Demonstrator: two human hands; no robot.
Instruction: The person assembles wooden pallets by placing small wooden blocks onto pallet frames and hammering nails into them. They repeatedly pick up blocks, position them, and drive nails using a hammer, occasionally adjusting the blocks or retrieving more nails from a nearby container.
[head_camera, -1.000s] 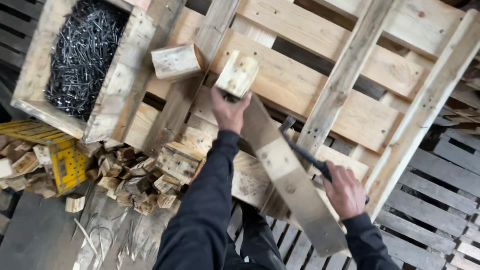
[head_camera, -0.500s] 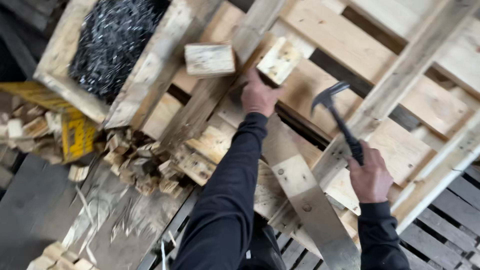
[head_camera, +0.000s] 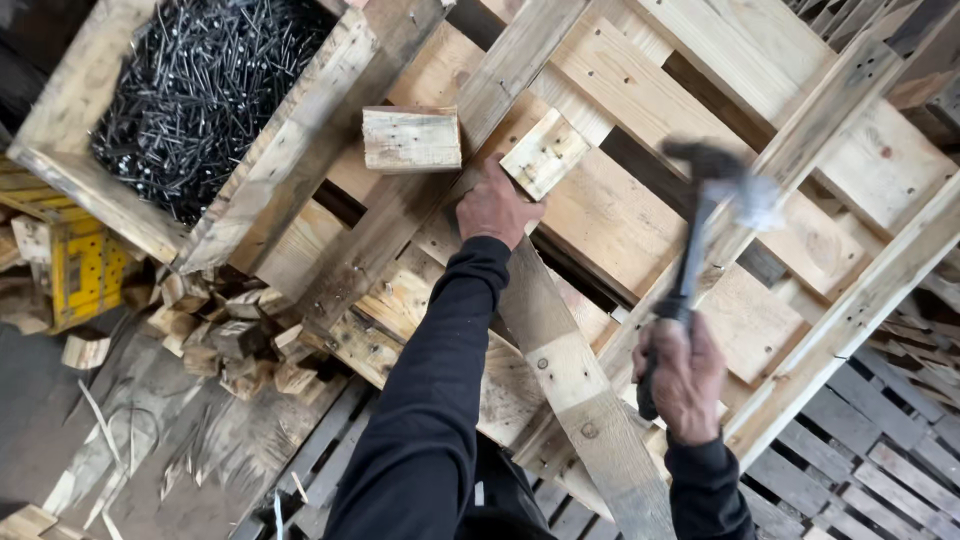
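Note:
My left hand (head_camera: 497, 207) grips a small square wooden block (head_camera: 544, 153) and holds it against the boards of a wooden pallet (head_camera: 640, 90). My right hand (head_camera: 683, 375) is closed around the dark handle of a hammer (head_camera: 700, 215), raised above the pallet; its head is blurred with motion. A second, longer wooden block (head_camera: 411, 139) lies loose on the pallet just left of the held one. Both arms wear black sleeves.
A wooden box (head_camera: 285, 170) full of dark nails (head_camera: 195, 95) stands at the upper left. Small wood offcuts (head_camera: 225, 335) are heaped below it beside a yellow crate (head_camera: 85, 275). More pallets (head_camera: 880, 470) lie at the lower right.
My right hand has swung the hammer up from low beside the plank to high over the pallet. My left hand still holds the block on the pallet boards.

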